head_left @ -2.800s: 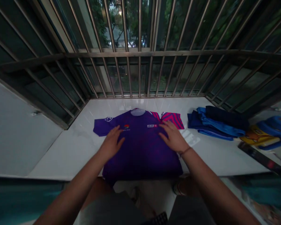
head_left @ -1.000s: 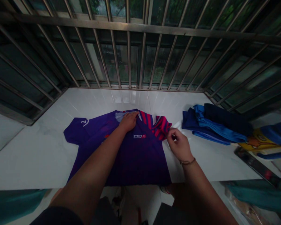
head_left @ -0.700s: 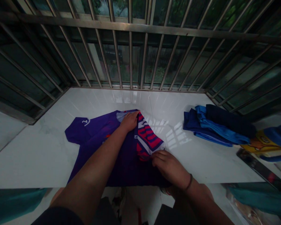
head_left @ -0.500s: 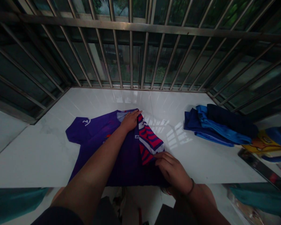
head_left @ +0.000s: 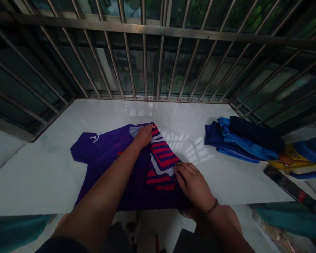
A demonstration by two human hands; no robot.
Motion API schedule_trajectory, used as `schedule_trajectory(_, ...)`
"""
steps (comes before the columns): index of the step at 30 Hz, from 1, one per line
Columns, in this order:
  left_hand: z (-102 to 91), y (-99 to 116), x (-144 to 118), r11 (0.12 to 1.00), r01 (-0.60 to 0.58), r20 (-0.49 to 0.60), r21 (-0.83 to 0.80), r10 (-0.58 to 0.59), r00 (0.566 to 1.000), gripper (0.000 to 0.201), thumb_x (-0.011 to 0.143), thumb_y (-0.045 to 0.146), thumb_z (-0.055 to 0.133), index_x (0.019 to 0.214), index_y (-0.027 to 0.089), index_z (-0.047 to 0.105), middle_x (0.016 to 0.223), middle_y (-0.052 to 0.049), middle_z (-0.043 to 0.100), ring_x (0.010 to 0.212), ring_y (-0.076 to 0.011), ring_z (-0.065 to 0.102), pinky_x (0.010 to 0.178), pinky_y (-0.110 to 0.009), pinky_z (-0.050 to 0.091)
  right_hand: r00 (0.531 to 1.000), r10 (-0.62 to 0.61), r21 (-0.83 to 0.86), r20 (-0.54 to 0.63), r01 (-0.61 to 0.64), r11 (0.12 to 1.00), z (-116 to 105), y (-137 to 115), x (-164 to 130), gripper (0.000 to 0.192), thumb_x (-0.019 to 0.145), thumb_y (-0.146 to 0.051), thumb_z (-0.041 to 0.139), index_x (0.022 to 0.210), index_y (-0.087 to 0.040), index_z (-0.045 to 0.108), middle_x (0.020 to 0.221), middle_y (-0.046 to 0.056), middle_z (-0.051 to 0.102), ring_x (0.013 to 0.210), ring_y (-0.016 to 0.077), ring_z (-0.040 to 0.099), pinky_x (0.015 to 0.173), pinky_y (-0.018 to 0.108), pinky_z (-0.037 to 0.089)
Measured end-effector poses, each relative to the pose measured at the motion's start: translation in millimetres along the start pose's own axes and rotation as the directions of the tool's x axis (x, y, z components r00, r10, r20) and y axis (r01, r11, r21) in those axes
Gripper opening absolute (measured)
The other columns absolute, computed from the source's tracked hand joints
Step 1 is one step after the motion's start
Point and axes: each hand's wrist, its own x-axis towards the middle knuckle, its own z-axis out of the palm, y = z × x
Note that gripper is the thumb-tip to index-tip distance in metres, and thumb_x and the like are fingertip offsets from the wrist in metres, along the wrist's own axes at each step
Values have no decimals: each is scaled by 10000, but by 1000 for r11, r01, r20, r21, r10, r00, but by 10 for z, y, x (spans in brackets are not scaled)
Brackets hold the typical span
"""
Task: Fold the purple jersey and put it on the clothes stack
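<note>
Head view: a purple jersey (head_left: pixel 113 165) lies flat on a glossy white ledge (head_left: pixel 42 175), its hem hanging over the near edge. Bare ledge spreads wide to the left and behind it; metal bars (head_left: pixel 144 70) wall off the far side. To the right, well apart, sits a pile of folded blue clothes (head_left: pixel 239 140).

The left hand (head_left: pixel 143 135) lies flat, fingers extended, pressing the collar. The right hand (head_left: pixel 193 184) rests open, palm down, on the folded edge, gripping nothing.

A second ago the right hand pinched the red-striped sleeve (head_left: pixel 160 163) out at the side; now that sleeve lies folded over the chest, and the left hand has stayed put.

The fabric is smooth and thin, the sleeve striped red, white and purple.
</note>
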Motion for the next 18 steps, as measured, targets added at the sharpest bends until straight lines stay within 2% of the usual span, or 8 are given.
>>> schedule_trajectory(2,18,-14,8,1000,-14,-29,-12,13,999,483,1062,128,504,1498,190,704,1695,-134,634,1590,-283,581,1388,-515,407,1000,25,-15,14,-25,1000,11,30,-26,209,1101,-192,682,1295,-224,754,1293,116,799,1201,297,753,1051,502,657)
schedule_trajectory(4,34,-30,16,999,-23,-70,-30,21,997,467,1051,119,511,1469,174,710,1628,-150,681,1541,-282,622,1364,-489,446,998,14,-19,60,-13,1000,72,-49,-65,259,1063,-236,768,1321,-224,754,1351,122,787,1228,316,739,1055,518,647)
schedule_trajectory(8,55,-55,33,998,-16,-136,-52,9,991,438,1043,110,503,1422,164,716,1490,-164,747,1454,-283,675,1317,-470,503,989,-27,1,143,27,1000,334,-470,-125,415,1006,-303,872,1391,-237,732,1396,113,776,1252,319,712,1099,511,599)
schedule_trajectory(11,59,-64,39,999,-19,-134,-35,14,991,433,1027,103,522,1404,175,720,1486,-165,747,1452,-296,673,1320,-497,498,987,-104,-21,123,108,994,577,-825,-83,397,1070,-302,801,1452,-247,707,1378,94,785,1276,299,693,1144,502,549)
schedule_trajectory(13,56,-65,39,999,-26,-122,-24,23,992,427,1022,106,533,1400,170,721,1496,-170,742,1462,-304,666,1327,-508,490,984,-137,-67,111,145,987,709,-982,1,394,1106,-277,741,1494,-239,687,1385,100,783,1287,298,686,1120,498,550)
schedule_trajectory(16,47,-63,37,999,-34,-108,-21,32,994,408,1021,113,537,1379,152,728,1485,-181,745,1451,-309,672,1329,-505,487,984,-66,-138,164,89,987,807,-1038,166,372,1086,-202,735,1457,-219,716,1290,111,800,1200,311,716,1005,488,590)
schedule_trajectory(18,42,-62,37,999,-35,-104,-22,32,994,388,1019,117,542,1353,150,738,1474,-183,749,1445,-309,676,1330,-502,485,982,43,-115,185,-22,993,804,-974,253,219,1068,-162,736,1272,-219,790,1118,93,808,1062,292,740,924,444,603)
